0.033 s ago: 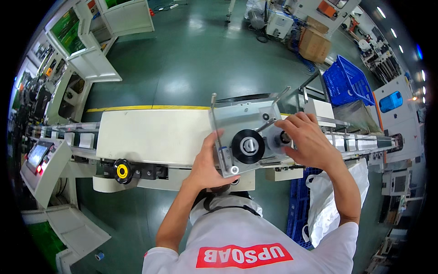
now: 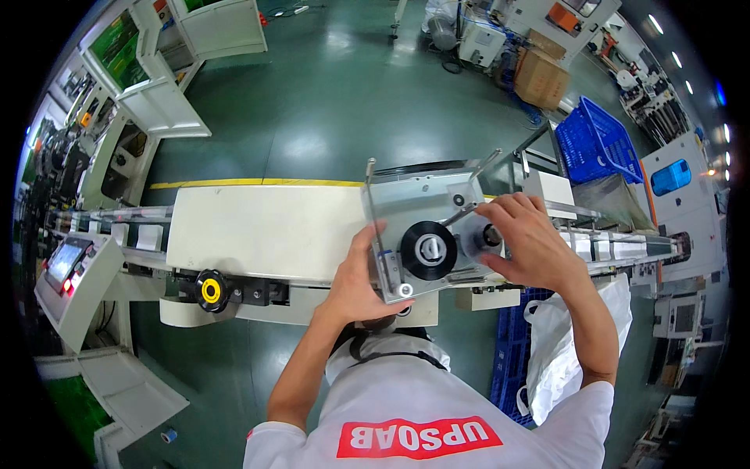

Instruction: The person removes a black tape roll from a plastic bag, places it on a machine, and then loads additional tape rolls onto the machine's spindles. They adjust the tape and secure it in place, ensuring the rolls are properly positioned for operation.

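A metal ribbon cassette (image 2: 414, 195), a flat plate with upright posts and rollers, is held tilted over the white conveyor-like bench. On its face sits a black ribbon roll (image 2: 447, 255) with a pale hub. Beside that is a second, greyish spool (image 2: 471, 233) with a dark knob-like core (image 2: 491, 234). My left hand (image 2: 353, 285) grips the cassette's left edge, thumb along the near corner. Curved around the right-hand spool, my right hand (image 2: 535, 241) has its thumb and fingertips at the dark core; its palm side is hidden.
A white machine cover (image 2: 266, 230) extends left, with a black and yellow handwheel (image 2: 212, 291) at its front. A control panel (image 2: 66, 262) stands far left. On the right are a blue crate (image 2: 595, 144), a white sack (image 2: 574, 344), a blue pallet (image 2: 508, 352) and a cardboard box (image 2: 541, 80).
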`<state>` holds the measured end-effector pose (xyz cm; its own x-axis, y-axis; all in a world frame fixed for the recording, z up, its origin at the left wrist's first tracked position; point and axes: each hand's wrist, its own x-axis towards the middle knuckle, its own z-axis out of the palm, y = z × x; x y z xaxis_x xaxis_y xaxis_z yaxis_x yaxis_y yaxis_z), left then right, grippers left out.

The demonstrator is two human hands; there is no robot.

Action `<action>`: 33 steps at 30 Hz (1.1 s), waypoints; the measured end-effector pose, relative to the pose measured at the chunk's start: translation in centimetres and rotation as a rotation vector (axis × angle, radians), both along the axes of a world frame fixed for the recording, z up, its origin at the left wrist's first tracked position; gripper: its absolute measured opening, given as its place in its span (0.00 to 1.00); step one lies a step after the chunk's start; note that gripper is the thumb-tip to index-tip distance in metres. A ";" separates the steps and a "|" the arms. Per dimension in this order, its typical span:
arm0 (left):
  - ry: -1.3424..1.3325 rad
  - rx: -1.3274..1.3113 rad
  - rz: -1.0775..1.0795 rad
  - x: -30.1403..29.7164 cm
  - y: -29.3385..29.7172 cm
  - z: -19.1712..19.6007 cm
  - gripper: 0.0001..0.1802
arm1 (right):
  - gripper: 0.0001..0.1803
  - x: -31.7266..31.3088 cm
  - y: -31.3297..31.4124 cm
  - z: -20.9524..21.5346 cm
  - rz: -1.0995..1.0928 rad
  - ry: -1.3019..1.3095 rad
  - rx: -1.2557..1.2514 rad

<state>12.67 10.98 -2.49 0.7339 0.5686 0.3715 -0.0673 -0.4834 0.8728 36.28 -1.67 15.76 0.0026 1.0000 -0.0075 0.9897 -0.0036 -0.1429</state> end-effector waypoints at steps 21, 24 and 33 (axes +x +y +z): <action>-0.034 0.005 -0.007 -0.7 0.8 -0.3 0.64 | 0.17 -2.1 1.6 -1.4 -0.087 -0.092 -0.107; -0.091 0.027 0.003 -0.8 0.8 -0.7 0.64 | 0.17 -2.5 1.9 -1.3 -0.076 -0.125 -0.161; -0.174 -0.013 0.011 -0.9 0.8 -1.6 0.61 | 0.18 -3.3 2.4 -1.2 -0.184 -0.128 -0.198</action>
